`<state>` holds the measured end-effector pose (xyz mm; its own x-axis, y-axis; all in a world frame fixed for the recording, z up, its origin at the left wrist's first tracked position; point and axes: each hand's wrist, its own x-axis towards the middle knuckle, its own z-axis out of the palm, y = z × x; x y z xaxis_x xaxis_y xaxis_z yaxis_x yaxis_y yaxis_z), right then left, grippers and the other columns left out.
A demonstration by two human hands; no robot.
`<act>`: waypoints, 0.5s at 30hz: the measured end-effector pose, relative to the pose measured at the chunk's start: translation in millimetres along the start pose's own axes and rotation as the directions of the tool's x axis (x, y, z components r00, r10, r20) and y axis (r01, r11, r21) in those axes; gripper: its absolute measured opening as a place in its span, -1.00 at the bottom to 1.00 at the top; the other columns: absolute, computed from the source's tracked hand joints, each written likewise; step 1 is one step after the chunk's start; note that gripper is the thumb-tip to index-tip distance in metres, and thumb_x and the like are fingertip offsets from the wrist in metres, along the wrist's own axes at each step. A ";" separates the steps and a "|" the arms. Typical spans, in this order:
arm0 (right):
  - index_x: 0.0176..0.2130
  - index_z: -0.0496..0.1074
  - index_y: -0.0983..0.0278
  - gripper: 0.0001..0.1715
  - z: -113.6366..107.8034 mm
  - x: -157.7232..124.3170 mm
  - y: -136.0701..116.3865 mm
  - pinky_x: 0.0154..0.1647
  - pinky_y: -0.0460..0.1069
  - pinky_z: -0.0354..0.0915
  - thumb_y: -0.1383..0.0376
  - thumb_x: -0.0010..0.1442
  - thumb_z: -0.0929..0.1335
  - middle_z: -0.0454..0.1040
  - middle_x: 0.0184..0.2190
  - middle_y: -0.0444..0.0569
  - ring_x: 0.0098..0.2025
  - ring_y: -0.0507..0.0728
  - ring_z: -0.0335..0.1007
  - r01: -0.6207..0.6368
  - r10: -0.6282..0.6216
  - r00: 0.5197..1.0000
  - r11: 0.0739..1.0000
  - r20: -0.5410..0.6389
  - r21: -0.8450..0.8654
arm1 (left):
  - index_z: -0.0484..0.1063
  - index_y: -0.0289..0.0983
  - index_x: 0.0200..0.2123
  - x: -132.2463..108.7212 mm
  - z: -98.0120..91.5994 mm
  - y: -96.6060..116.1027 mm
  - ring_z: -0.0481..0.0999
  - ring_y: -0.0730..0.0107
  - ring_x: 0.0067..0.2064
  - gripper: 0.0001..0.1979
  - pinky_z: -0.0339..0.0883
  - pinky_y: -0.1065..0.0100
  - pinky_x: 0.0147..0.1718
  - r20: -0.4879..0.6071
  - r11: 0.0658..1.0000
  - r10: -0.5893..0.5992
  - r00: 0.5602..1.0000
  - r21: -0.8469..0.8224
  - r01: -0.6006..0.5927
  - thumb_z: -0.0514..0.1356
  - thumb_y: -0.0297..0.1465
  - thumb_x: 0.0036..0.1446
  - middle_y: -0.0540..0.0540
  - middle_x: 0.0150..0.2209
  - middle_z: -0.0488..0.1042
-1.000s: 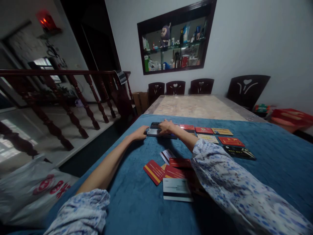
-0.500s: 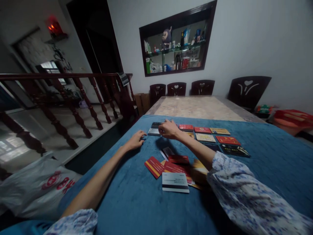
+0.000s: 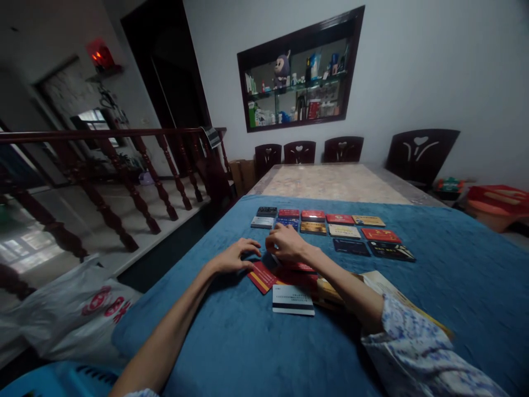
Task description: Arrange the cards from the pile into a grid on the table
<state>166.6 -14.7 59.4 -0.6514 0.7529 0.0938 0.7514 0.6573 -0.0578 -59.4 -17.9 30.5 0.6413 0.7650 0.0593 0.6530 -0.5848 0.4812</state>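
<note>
Several plastic cards lie in neat rows (image 3: pixel 330 226) on a blue cloth (image 3: pixel 454 275) over the table. Nearer me is a loose pile of cards (image 3: pixel 289 278), mostly red, with a white card (image 3: pixel 293 299) face down at its front. My right hand (image 3: pixel 286 244) rests on the far edge of the pile, fingers curled and pinching at a card there. My left hand (image 3: pixel 235 256) lies just left of the pile with its fingers bent, touching the cloth beside a red card (image 3: pixel 261 276).
Beyond the cloth the bare marble tabletop (image 3: pixel 330 182) runs to dark wooden chairs (image 3: pixel 343 148). A wooden stair railing (image 3: pixel 124 182) stands to the left. A white plastic bag (image 3: pixel 78 309) lies at lower left. Red bins (image 3: pixel 496 201) sit at the right.
Both hands have drawn back from the far-left end of the card rows toward me and now sit at the loose pile. The cards they covered are in view.
</note>
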 end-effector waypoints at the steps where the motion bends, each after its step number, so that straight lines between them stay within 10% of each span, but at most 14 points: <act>1: -0.21 0.58 0.21 -0.74 1.4 -1.1 -0.1 -0.10 0.08 0.15 0.33 0.19 0.30 0.57 -0.14 0.08 0.04 0.28 0.27 0.005 -0.005 1.000 1.000 0.006 0.003 | 0.55 -0.19 -0.11 -2.5 -0.1 2.6 0.31 0.20 0.23 -0.70 0.17 0.21 0.26 0.029 1.000 0.012 1.000 -0.016 -0.012 0.37 -0.42 0.03 -0.12 0.17 0.40; 15: -0.20 0.58 0.19 -0.77 20.0 -5.3 -3.3 -0.13 0.03 0.11 0.30 0.22 0.32 0.59 -0.15 0.00 0.02 0.24 0.29 0.048 -0.048 0.999 0.998 0.010 0.030 | 0.47 -0.21 0.04 -15.2 4.6 1.3 0.27 0.08 0.14 -0.52 0.15 0.11 0.18 0.104 0.996 0.088 0.991 -0.028 -0.086 0.35 -0.15 0.07 -0.15 0.05 0.44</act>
<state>165.4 -20.2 39.2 -0.6878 0.7208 0.0863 0.7160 0.6931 -0.0830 -66.4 -31.6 26.2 0.7347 0.6783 0.0103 0.5842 -0.6404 0.4987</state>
